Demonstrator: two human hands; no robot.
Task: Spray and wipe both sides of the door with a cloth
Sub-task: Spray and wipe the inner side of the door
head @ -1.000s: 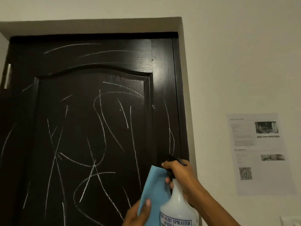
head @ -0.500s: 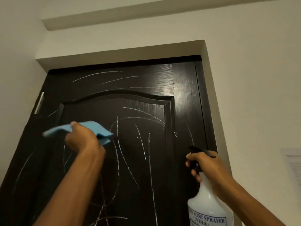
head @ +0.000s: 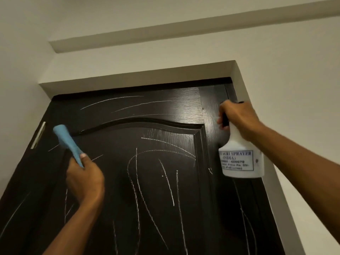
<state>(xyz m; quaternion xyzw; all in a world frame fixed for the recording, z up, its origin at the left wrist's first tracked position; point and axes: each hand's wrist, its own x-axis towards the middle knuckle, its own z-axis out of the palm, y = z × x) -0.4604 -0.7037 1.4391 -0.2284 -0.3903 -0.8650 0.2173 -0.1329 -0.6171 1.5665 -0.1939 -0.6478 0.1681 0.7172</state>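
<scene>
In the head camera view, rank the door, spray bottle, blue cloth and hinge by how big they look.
1. door, largest
2. spray bottle
3. blue cloth, bunched and partly hidden in the left hand, so its real size is unsure
4. hinge, smallest

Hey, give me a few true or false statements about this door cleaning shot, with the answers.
1. The left hand grips a blue cloth. True.
2. The spray bottle in the right hand is green. False: it is white with a printed label.
3. White scribble marks cross the dark door. True.
4. The cloth is spread flat against the door. False: it is bunched and sticks up from the fist.
</scene>
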